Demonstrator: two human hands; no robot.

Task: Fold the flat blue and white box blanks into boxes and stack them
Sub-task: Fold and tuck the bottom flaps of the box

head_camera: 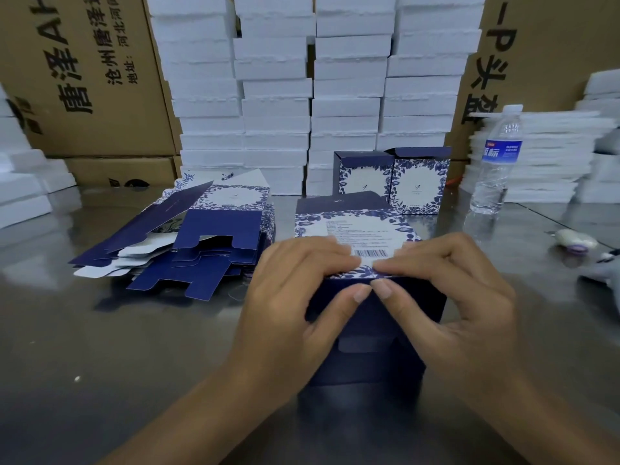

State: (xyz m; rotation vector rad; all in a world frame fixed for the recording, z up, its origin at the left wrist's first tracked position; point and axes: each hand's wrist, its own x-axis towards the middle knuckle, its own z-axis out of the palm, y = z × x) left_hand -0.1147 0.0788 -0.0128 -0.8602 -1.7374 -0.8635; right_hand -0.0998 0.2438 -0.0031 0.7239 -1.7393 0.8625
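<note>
Left hand (295,290) and right hand (449,286) grip a half-folded box (375,330) on the tabletop (100,347), thumbs meeting, with flat blanks (188,236) lying to the left.

Dim, bluish light w/ soft glare on table (100,330); wide-angle edges bent, blurry.

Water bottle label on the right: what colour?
Blue with white lettering; the water bottle label shows clearly in the head view.

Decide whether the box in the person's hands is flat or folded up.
Folded up: the box shows two faces meeting at an edge; left hand and right hand grip it.
</note>
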